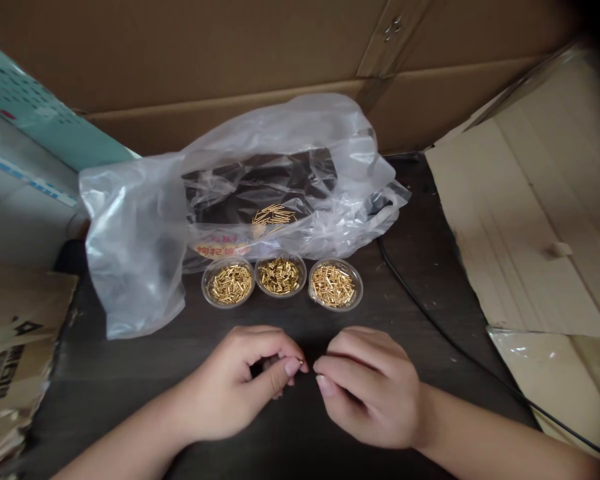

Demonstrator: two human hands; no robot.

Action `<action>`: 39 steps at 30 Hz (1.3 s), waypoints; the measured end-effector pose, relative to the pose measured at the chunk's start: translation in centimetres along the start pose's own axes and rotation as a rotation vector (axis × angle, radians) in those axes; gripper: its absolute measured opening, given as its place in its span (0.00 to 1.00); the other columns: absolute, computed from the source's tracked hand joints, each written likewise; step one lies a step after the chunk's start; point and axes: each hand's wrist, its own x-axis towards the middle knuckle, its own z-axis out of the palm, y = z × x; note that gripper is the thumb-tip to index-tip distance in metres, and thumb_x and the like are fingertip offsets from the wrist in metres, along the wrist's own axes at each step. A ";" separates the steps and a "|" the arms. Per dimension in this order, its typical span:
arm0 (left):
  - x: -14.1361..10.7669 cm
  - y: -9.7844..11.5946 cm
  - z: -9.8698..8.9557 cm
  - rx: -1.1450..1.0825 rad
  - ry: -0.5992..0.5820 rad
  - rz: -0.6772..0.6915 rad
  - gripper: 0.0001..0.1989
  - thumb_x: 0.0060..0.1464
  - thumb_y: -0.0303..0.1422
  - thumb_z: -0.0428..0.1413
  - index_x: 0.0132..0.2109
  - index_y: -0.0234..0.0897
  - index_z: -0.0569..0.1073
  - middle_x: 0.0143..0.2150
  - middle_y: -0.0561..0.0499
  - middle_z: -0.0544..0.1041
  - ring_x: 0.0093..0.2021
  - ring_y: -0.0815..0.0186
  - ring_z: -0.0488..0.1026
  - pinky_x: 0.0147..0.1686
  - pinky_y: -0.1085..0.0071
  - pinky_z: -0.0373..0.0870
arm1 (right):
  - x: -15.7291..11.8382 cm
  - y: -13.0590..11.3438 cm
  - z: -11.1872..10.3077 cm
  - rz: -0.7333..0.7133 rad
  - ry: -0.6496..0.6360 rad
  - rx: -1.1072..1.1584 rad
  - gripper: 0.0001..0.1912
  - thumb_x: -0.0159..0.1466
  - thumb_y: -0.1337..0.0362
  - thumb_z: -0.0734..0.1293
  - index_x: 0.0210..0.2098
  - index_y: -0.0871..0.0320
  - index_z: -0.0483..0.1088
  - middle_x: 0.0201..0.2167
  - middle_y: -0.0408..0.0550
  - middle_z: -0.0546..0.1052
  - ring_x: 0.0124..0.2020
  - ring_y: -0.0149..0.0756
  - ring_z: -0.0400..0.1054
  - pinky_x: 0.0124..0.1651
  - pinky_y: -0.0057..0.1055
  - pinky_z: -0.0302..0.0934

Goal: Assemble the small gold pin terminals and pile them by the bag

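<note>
One tiny gold-coloured pin shows at the tip of the left hand, apparently pinched between the thumb and curled fingers; it is too small to make out its long axis with any certainty. The right hand is just beside it, its fingers drawn together and curled, their tips almost meeting the pin, so the left hand is the nearer and seemingly the holding one. Both hands hover low over the dark counter. Ahead of them stand three clear round plastic cups in a row, a left cup, a middle cup and a right cup, each heaped with short gold pins. Behind the cups lies a crumpled clear plastic bag, a loose bundle of pins inside its mouth. A black cable runs across the counter on the right, and cardboard sheets stand behind.
</note>
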 end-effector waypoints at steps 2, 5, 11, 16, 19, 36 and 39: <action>0.1 0.1 -0.1 0.011 0.007 0.018 0.11 0.67 0.30 0.55 0.35 0.32 0.77 0.30 0.51 0.75 0.28 0.72 0.72 0.30 0.77 0.69 | 0.3 -0.1 -0.3 -0.008 0.062 0.042 0.08 0.67 0.71 0.64 0.37 0.61 0.77 0.27 0.46 0.74 0.26 0.31 0.65 0.30 0.30 0.61; 0.1 0.1 -0.1 -0.010 0.016 0.018 0.13 0.67 0.31 0.56 0.34 0.32 0.77 0.29 0.51 0.75 0.27 0.72 0.72 0.30 0.77 0.69 | 0.6 -0.2 -0.4 0.047 0.103 0.118 0.09 0.67 0.72 0.66 0.43 0.62 0.79 0.29 0.47 0.77 0.26 0.29 0.69 0.31 0.27 0.66; 0.0 0.1 0.0 -0.114 0.026 -0.046 0.14 0.67 0.34 0.56 0.35 0.30 0.78 0.26 0.51 0.72 0.25 0.72 0.70 0.25 0.77 0.67 | 0.8 -0.5 0.4 0.079 0.103 0.212 0.11 0.68 0.73 0.66 0.46 0.60 0.78 0.25 0.43 0.77 0.21 0.28 0.68 0.25 0.27 0.64; -0.1 0.0 0.0 -0.210 0.030 -0.093 0.14 0.67 0.35 0.56 0.34 0.30 0.77 0.27 0.52 0.72 0.25 0.72 0.69 0.25 0.77 0.70 | 0.7 -0.6 0.6 0.094 0.110 0.105 0.10 0.67 0.74 0.67 0.46 0.61 0.77 0.25 0.43 0.77 0.23 0.28 0.68 0.27 0.28 0.63; -0.2 -0.1 0.1 -0.182 0.046 -0.081 0.12 0.67 0.34 0.55 0.37 0.30 0.77 0.28 0.52 0.73 0.25 0.72 0.69 0.26 0.77 0.69 | 0.4 -0.5 0.6 0.103 0.074 0.034 0.05 0.67 0.73 0.67 0.38 0.61 0.76 0.27 0.45 0.77 0.26 0.31 0.70 0.30 0.31 0.63; 0.1 0.2 0.1 0.080 -0.025 0.045 0.11 0.68 0.27 0.52 0.36 0.33 0.75 0.29 0.52 0.75 0.29 0.71 0.72 0.32 0.77 0.68 | 0.9 -0.1 0.1 0.254 -0.105 0.442 0.08 0.60 0.75 0.60 0.29 0.57 0.63 0.22 0.37 0.63 0.21 0.23 0.55 0.24 0.23 0.49; 0.1 0.2 0.1 0.105 -0.029 0.054 0.11 0.68 0.26 0.52 0.36 0.34 0.75 0.29 0.52 0.75 0.29 0.71 0.72 0.33 0.77 0.67 | 1.0 -0.1 0.2 0.271 -0.122 0.462 0.08 0.59 0.76 0.60 0.28 0.57 0.62 0.22 0.37 0.62 0.21 0.23 0.55 0.24 0.23 0.48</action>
